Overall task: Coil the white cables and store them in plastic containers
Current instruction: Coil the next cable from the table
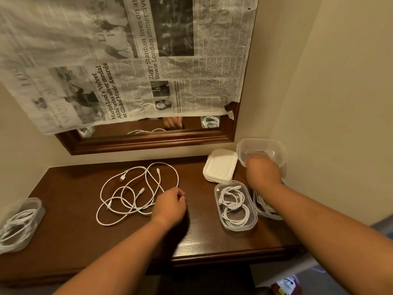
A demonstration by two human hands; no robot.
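Loose white cables (136, 192) lie tangled in the middle of the dark wooden table (74, 237). My left hand (170, 204) rests with curled fingers at the tangle's right edge; whether it pinches a strand I cannot tell. My right hand (262, 172) grips an empty clear plastic container (260, 149), lifted and tilted near the back right corner. An open clear container (235, 206) with coiled white cables sits below that hand. Another container with coiled cables (266, 206) is partly hidden under my right forearm.
A stack of white lids (220, 165) lies at the back right. A further clear container with coiled cables (19, 222) stands at the table's left edge. A wood-framed mirror (148, 139), mostly covered with newspaper, hangs behind. Walls close in on both sides.
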